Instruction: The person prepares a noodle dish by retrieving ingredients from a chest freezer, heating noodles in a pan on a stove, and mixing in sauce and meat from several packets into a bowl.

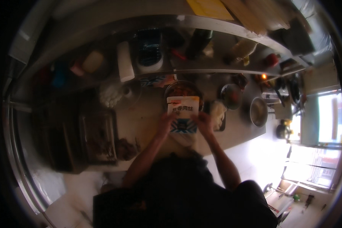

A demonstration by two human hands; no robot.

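A printed food pouch (183,114), white above with a blue zigzag pattern below, is held up between both hands over the worktop. My left hand (168,121) grips its left edge, and my right hand (202,121) grips its right edge. Directly behind the pouch, partly hidden by it, stands a round bowl (183,85) with reddish-brown food. Near my right hand lies a dark tray (220,119) with pale food on it.
Left are white round items (111,95), a rectangular clear container (98,136) and a dark lump of food (126,148). Metal bowls (258,111) stand at right. A shelf (230,71) with a white bottle (125,61) and tubs crosses behind; a small flame-like light glows at right.
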